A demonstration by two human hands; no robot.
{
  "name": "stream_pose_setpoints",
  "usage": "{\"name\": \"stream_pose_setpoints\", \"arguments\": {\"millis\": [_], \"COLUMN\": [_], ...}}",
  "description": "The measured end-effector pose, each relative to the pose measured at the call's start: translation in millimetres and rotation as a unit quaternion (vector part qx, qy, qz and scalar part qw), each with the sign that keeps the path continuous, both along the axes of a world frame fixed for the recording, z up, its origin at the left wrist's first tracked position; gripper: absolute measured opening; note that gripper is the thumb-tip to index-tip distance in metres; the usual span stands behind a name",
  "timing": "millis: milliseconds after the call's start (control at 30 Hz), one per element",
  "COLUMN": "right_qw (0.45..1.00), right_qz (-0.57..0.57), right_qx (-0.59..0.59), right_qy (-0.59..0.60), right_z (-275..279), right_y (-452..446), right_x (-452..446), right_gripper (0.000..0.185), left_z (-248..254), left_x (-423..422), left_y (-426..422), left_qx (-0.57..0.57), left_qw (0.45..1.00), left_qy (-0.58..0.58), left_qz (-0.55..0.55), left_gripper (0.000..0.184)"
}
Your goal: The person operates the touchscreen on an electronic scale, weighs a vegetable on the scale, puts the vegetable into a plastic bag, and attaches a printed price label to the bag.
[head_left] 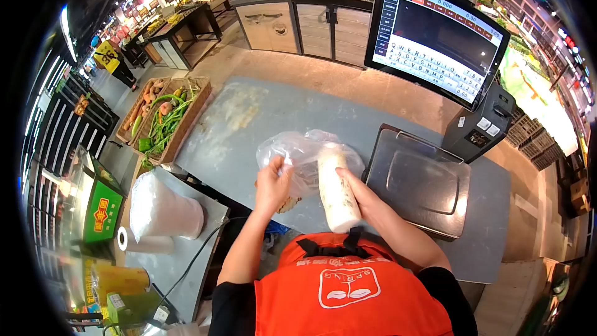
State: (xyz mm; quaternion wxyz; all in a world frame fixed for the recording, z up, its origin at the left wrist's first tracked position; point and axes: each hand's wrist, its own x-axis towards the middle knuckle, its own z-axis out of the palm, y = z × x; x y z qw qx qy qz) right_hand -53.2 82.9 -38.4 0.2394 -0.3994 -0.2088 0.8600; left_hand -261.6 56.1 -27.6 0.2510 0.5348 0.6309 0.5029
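Observation:
A thick white radish [339, 198] with brownish marks lies in front of my chest, its far end at the clear plastic bag [287, 147]. My right hand [356, 185] is closed on the radish from its right side, thumb on top. The fingers of my left hand [272, 182] are curled and pinch the edge of the bag. Crumpled and partly puffed up, the bag spreads over the grey table [249, 118] behind both hands. I cannot tell how far the radish reaches into it.
Right of my hands sits a metal weighing scale [423, 180] with a touchscreen [438, 37] behind it. A basket of vegetables [168, 118] stands at the left. On the lower side table are plastic-bag rolls [165, 208] and a black cable [196, 254].

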Motion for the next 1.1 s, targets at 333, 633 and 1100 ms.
{"name": "stream_pose_setpoints", "arguments": {"millis": [333, 633, 1100], "right_qw": [0.958, 0.949, 0.961], "right_qz": [-0.284, -0.292, -0.263], "right_qx": [-0.012, -0.076, 0.004], "right_qy": [0.028, 0.091, 0.084], "right_z": [-82.0, -119.2, -45.6], "right_y": [63.1, 101.5, -14.5], "right_x": [-42.8, -63.4, 35.1], "right_gripper": [0.055, 0.06, 0.044], "left_z": [-2.3, -10.8, -64.6], "left_x": [41.3, 2.9, -48.9], "left_y": [-61.8, 7.8, -28.0], "left_qx": [-0.08, -0.048, -0.07], "left_qw": [0.962, 0.831, 0.992], "left_qy": [-0.198, -0.545, -0.101], "left_qz": [-0.173, -0.103, 0.014], "left_gripper": [0.022, 0.019, 0.013]}}
